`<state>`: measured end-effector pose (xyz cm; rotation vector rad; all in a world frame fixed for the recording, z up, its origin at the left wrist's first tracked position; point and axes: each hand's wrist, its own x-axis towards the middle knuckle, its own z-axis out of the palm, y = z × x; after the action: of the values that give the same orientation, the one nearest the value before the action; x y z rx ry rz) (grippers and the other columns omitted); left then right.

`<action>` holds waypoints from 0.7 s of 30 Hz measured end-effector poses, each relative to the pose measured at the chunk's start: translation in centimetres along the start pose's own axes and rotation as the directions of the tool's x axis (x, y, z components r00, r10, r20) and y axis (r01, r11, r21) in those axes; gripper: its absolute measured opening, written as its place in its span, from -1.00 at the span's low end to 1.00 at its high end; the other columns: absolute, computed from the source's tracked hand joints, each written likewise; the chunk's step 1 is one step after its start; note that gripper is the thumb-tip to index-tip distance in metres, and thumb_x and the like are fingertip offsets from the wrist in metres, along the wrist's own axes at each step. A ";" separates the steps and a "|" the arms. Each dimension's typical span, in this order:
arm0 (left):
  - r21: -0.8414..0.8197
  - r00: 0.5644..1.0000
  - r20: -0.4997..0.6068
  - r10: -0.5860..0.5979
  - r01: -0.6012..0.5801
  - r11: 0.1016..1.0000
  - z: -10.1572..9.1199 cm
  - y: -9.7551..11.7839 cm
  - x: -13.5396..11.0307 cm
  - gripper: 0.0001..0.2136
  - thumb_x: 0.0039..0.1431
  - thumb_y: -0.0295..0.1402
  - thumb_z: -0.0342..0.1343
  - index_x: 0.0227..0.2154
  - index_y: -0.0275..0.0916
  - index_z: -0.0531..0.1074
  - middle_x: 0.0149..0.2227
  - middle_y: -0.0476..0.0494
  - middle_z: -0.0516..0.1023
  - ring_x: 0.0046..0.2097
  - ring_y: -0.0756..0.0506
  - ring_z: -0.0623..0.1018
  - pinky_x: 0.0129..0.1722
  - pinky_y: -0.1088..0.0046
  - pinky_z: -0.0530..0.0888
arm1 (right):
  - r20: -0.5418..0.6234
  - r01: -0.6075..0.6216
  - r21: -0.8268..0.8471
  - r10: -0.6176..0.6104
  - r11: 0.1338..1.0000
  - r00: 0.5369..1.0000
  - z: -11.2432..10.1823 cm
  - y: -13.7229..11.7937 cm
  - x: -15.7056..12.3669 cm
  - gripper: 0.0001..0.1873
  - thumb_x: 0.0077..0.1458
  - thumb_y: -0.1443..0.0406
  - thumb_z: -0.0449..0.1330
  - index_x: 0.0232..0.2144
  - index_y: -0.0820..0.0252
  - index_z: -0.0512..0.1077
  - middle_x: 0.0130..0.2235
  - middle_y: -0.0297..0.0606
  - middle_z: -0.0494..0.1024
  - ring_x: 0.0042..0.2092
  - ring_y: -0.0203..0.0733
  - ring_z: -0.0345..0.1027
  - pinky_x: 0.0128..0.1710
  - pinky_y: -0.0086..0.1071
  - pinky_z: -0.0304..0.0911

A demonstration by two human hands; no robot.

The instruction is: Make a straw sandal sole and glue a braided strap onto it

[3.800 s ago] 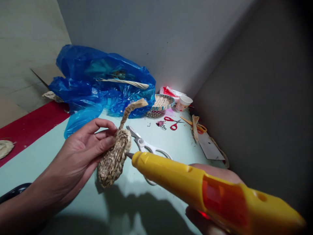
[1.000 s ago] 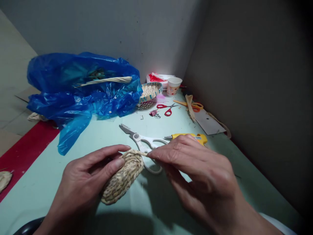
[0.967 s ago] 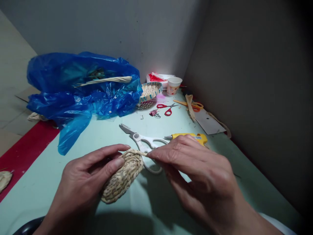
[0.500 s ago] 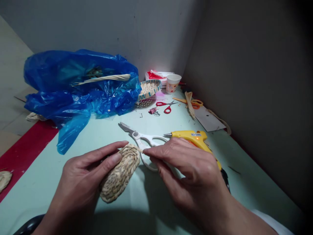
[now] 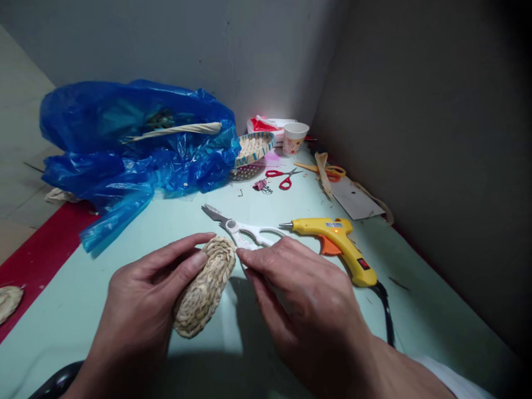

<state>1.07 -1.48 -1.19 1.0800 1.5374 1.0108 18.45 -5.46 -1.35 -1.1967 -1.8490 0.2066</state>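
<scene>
Leftward and nearer the braid: that is how the right hand [image 5: 305, 296] has shifted since half a second ago, baring more of the yellow glue gun [image 5: 343, 238], which it held in the earliest view. Its fingertips touch the upper right edge of the braided oval piece [image 5: 203, 291]; whether they pinch a strand there, I cannot tell. The left hand [image 5: 143, 293] grasps that piece by its upper left side, thumb on the face, keeping it tilted above the pale green table [image 5: 178, 216]. Just beyond lie white-handled scissors [image 5: 233, 224], with the glue gun near their handles, its nozzle pointing left. Farther back are red-handled scissors [image 5: 285, 184] and orange-handled scissors [image 5: 338, 172], making three pairs, plus one paper cup [image 5: 294, 145], one shallow woven basket [image 5: 254, 151] and one blue plastic bag [image 5: 103, 119] with a single twisted pale strand [image 5: 183, 131] across it. Red covering [image 5: 45, 238] borders the left; grey walls [image 5: 266, 61] meet in the corner behind.
</scene>
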 end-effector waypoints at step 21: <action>-0.102 0.978 0.200 0.057 -0.037 0.994 0.8 0.0 -0.7 -0.79 0.00 -0.17 0.38 -0.34 -0.12 0.55 -0.41 0.07 0.58 -0.33 0.01 0.54 -0.38 0.66 0.46 | 0.075 -0.004 0.096 -0.003 0.995 0.997 0.3 0.0 -0.2 -0.77 0.19 0.51 0.10 -0.22 0.36 0.56 -0.33 -0.09 0.60 -0.28 -0.02 0.39 -0.27 -0.17 0.34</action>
<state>1.92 -2.05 -1.21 1.1189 1.2911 0.9661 18.28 -5.52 -1.67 -1.1364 -1.8818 0.3416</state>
